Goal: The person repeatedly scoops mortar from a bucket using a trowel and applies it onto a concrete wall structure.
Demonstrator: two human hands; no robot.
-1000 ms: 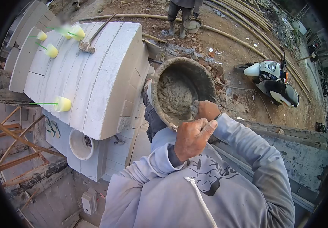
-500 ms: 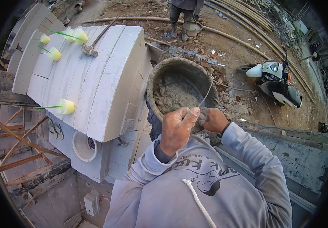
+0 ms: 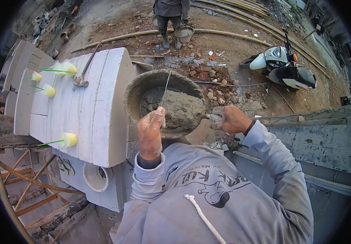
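Observation:
A round, mortar-crusted bucket [image 3: 131, 95] hangs in front of me, tilted, with wet grey mortar [image 3: 181, 106] inside. Its thin wire handle [image 3: 166, 87] rises across the opening. My left hand [image 3: 150, 136] is closed, pinching this handle between thumb and fingers at the near side. At the bucket's right rim my right hand [image 3: 230, 120] is closed in a fist around a short, mortar-smeared grey piece [image 3: 213, 118], which looks like a tool handle. Whatever it leads to in the mortar is hidden.
Left of the bucket are stacked white blocks [image 3: 116, 101] with a hammer [image 3: 80, 80] and drink cups [image 3: 68, 139] on top. A white bucket [image 3: 97, 177] stands lower. Beyond are a person [image 3: 170, 18] holding a pail [image 3: 184, 34], long poles [image 3: 240, 36] and a motorbike [image 3: 283, 67].
The bucket's opening tips differently, and its handle now stands more upright. My hands have moved apart, the left going left and the right to the bucket's right rim. The view has shifted.

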